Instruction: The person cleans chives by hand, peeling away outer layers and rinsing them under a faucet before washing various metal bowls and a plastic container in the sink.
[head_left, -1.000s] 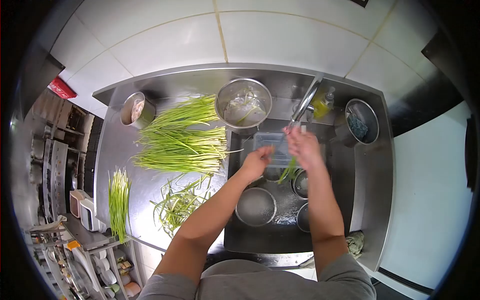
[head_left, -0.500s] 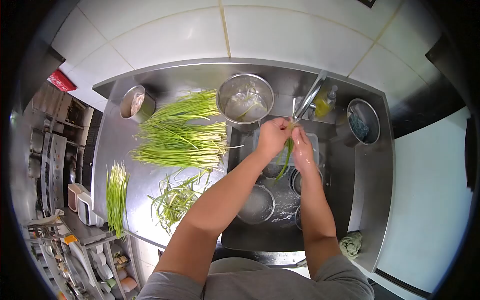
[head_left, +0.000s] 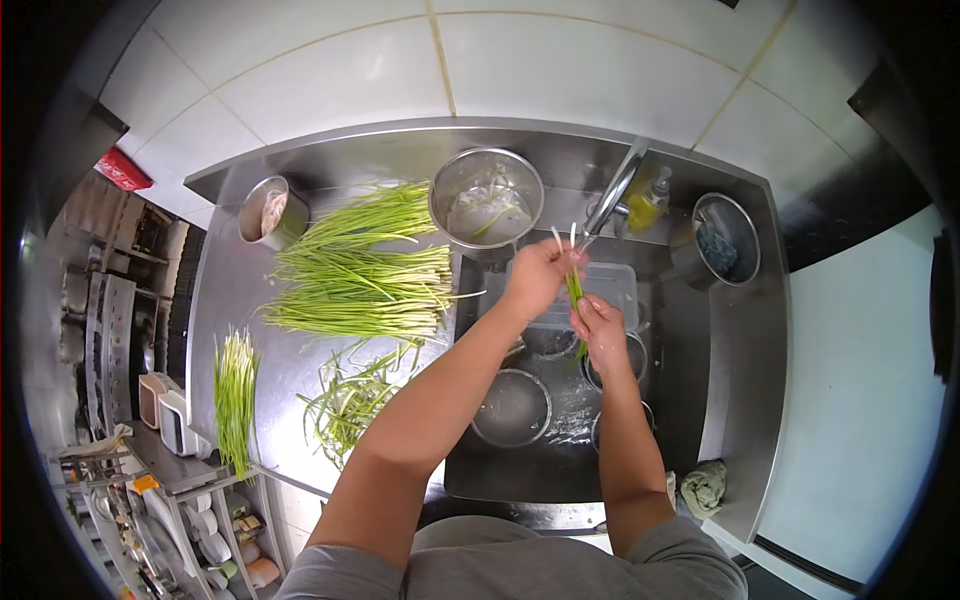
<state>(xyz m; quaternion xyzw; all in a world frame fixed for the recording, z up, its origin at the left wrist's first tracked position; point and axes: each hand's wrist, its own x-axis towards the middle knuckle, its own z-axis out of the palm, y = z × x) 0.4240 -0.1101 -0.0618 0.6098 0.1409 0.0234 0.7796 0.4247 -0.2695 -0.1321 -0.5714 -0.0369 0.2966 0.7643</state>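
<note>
Over the sink, a few thin scallions (head_left: 574, 287) hang in both my hands, white ends up under the tap (head_left: 619, 188). My left hand (head_left: 537, 280) is closed round them near the white ends. Lower down, my right hand (head_left: 603, 328) has its fingers closed on the green leaves. A steel pot (head_left: 437, 224) with scraps in it stands just left of the tap. On the counter to the left lies a large pile of scallions (head_left: 370, 290), with a smaller bundle (head_left: 235, 400) at the far left and a heap of loose peelings (head_left: 345, 405) nearer me.
Inside the sink (head_left: 520, 480) are a clear plastic container (head_left: 622, 283) and several round bowls, among them a wide one (head_left: 511, 408). A soap bottle (head_left: 650, 208) and a steel container (head_left: 705, 235) stand right of the tap. A steel cup (head_left: 290, 222) is at the back left; a cloth (head_left: 703, 487) lies front right.
My right hand has slid down the scallions, away from the tap, along the leaves. My left hand stays near the tap, and the white ends now show above it.
</note>
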